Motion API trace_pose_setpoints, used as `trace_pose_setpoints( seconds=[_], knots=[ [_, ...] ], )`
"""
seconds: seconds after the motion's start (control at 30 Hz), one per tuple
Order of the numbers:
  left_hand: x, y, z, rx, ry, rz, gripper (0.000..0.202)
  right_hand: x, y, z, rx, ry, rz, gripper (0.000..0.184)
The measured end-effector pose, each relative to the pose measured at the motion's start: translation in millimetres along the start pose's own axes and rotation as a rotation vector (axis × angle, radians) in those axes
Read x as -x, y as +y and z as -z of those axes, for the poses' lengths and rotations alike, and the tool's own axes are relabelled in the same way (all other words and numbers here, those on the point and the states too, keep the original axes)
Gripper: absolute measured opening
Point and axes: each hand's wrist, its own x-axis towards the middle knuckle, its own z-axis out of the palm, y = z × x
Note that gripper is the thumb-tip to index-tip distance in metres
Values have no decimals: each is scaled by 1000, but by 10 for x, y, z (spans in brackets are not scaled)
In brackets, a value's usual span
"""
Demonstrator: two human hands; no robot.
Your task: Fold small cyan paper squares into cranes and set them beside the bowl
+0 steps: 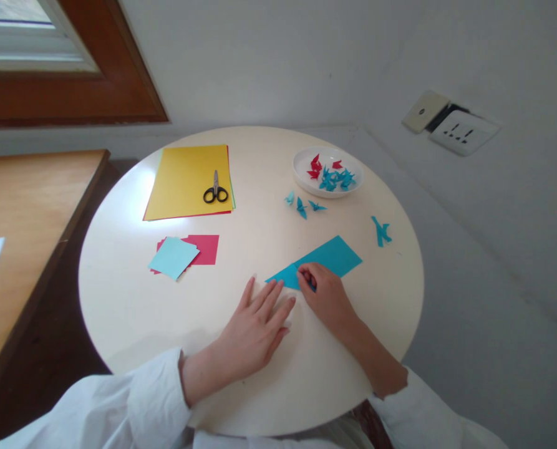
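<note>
A folded teal paper [329, 257] lies on the round cream table [128, 299] in front of me. My right hand [324, 292] rests on its near edge with fingers curled, pressing the paper's fold. My left hand [254, 327] lies flat on the table just left of the paper, fingers stretched out, fingertips touching the paper's left tip.
A white plate [306, 181] holds several small red and teal folded cranes; three teal cranes [302, 204] and another [381, 232] lie beside it. Black scissors [215, 191] sit on a yellow sheet stack [184, 181]. Light-blue paper [173, 257] lies over red paper [206, 248]. A wooden desk [25, 218] stands at left.
</note>
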Motion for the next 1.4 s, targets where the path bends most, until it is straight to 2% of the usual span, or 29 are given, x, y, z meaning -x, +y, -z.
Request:
trace_pose_setpoints(
  seconds=[0.37,0.67,1.2,1.4],
  knots=[
    [3,9,-4,14,-17,22,42,-6,2,-7,0,3,-1,12],
    [11,14,31,20,25,83,39,-16,-9,-5,3,0,-2,13],
    [-3,27,37,18,9,86,40,-6,1,-18,-4,0,-30,12],
    [-17,25,40,8,38,83,40,-3,5,-18,-13,-1,-23,13]
  ],
)
